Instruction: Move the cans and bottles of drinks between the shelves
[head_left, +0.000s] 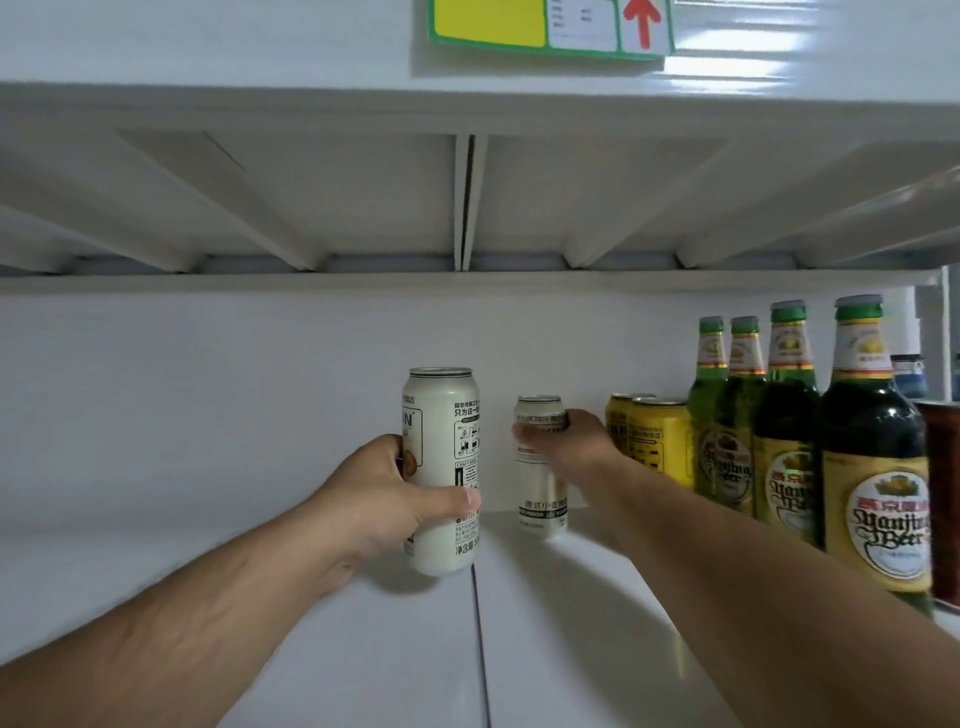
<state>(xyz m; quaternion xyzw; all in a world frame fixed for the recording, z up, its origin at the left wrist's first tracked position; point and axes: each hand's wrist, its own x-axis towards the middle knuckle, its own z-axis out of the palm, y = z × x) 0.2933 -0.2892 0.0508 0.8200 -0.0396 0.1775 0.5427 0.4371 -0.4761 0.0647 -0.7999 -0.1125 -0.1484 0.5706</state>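
Left hand (384, 499) grips an upright white can (441, 467); right hand (566, 441), farther in, grips a second can (540, 488) beside it.

Two upright white cans (442, 467) (540, 467) on the shelf (571, 623), yellow cans (657, 441) and green bottles (789, 415) rightward.

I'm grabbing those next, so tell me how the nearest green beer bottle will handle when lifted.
The nearest green beer bottle looks like glass, so probably heavy and breakable. Tall with a narrow neck, it may tip if nudged high. Its neighbouring bottles stand close, so it could clink against them.
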